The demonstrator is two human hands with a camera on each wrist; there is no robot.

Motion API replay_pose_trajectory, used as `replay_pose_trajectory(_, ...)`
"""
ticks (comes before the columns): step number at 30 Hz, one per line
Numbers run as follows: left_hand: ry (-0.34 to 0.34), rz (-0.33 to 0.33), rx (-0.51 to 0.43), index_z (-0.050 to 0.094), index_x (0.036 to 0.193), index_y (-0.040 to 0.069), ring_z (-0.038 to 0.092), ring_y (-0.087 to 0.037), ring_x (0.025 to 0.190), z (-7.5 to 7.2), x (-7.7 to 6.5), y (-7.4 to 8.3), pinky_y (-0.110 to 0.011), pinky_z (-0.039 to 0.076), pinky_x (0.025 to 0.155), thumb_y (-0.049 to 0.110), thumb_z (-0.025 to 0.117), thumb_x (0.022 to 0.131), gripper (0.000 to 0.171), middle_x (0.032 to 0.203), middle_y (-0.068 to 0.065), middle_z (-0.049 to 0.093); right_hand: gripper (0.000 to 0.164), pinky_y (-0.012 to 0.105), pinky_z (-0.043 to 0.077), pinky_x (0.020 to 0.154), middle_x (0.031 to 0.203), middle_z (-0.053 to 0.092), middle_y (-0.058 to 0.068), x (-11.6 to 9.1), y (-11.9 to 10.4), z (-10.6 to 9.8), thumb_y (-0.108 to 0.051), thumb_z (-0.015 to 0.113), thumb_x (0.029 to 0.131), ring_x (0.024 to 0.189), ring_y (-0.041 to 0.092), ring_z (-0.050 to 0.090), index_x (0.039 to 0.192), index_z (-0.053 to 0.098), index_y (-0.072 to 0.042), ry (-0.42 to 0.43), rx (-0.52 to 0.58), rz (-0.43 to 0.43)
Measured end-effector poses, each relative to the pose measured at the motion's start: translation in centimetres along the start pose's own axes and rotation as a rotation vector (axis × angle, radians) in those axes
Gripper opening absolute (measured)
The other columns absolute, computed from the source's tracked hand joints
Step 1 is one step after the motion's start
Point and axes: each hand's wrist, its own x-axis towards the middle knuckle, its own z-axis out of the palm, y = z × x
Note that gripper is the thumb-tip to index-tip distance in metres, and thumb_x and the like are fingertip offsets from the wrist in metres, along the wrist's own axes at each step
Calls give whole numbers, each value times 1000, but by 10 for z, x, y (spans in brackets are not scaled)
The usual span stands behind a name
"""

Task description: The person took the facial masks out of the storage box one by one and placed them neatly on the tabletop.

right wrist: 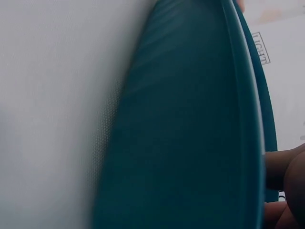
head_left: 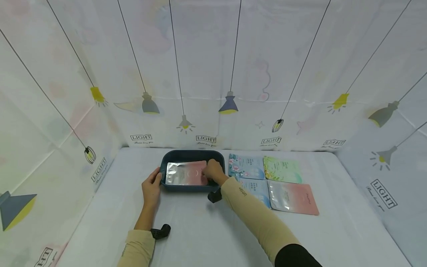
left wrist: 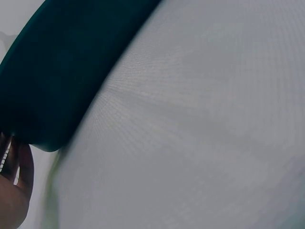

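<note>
A dark teal plastic box [head_left: 193, 188] stands at the back of the table. Inside it lies a silver-and-pink sheet mask packet [head_left: 185, 173]. My right hand [head_left: 213, 170] reaches over the front wall into the box and pinches the packet's right end; the fingertips are partly hidden. At the box's left end, my left hand [head_left: 151, 189] holds the rim between thumb and fingers. The left wrist view shows left fingers [left wrist: 25, 167] against the box's end. Right fingers [right wrist: 276, 169] appear behind the near rim in the right wrist view.
Right of the box lie a blue floral packet [head_left: 247, 167], a green packet [head_left: 282, 170], another blue packet [head_left: 256, 189], partly under the right forearm, and a second silver-and-pink packet [head_left: 293, 197]. A patterned cloth wall [head_left: 207, 74] rises behind the white table [head_left: 200, 237].
</note>
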Motion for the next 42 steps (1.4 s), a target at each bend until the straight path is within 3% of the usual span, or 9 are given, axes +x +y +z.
replay_pose_trajectory(8,-10,17,-11,55,138,5,46,-18,135,-1,0,1,3,39,86,22,52,102,40,144,-11,53,21,26,40,43,57,53,5,2,-1,3,-5,63,84,51,19,53,63,58,-5,68,91,-11)
replay_pose_trajectory(13,-5,23,6,55,137,5,47,-18,135,-1,-1,1,2,40,87,20,51,102,39,143,-11,54,30,24,44,40,53,55,5,4,0,4,2,62,81,45,15,55,52,54,-5,119,237,-6)
replay_pose_trajectory(17,-4,27,10,54,138,4,47,-18,134,-1,-2,1,2,40,87,20,51,102,39,143,-11,54,18,28,56,50,63,65,8,2,1,3,0,65,82,51,15,61,64,67,1,93,372,-14)
replay_pose_trajectory(19,-12,12,11,54,138,5,47,-18,135,-2,-4,6,-1,41,92,20,51,102,40,144,-11,53,13,28,57,53,67,67,8,-1,1,3,-1,66,83,54,15,62,71,71,3,82,400,-31)
replay_pose_trajectory(24,-33,-24,-4,52,139,4,45,-20,137,-3,-7,15,0,40,90,18,50,102,40,146,-13,51,10,25,55,51,73,67,9,-5,2,1,0,66,83,54,13,59,85,74,5,81,430,-73)
replay_pose_trajectory(27,-21,-12,-3,53,139,6,45,-19,137,-3,-1,5,3,39,86,20,51,102,40,146,-11,52,13,27,58,56,81,71,13,-5,2,-3,1,66,83,56,13,61,93,74,5,74,468,-92)
replay_pose_trajectory(31,0,10,14,55,138,7,47,-19,135,-2,0,2,2,40,86,22,51,102,39,144,-10,54,14,32,60,62,83,72,16,-8,1,-14,1,65,84,59,15,64,95,73,6,63,532,-104)
replay_pose_trajectory(42,13,26,1,56,136,3,49,-22,133,0,-1,2,2,41,84,18,52,101,38,141,-14,55,16,25,57,58,86,70,14,-19,11,-36,-2,65,88,58,12,61,101,71,5,81,559,-97)
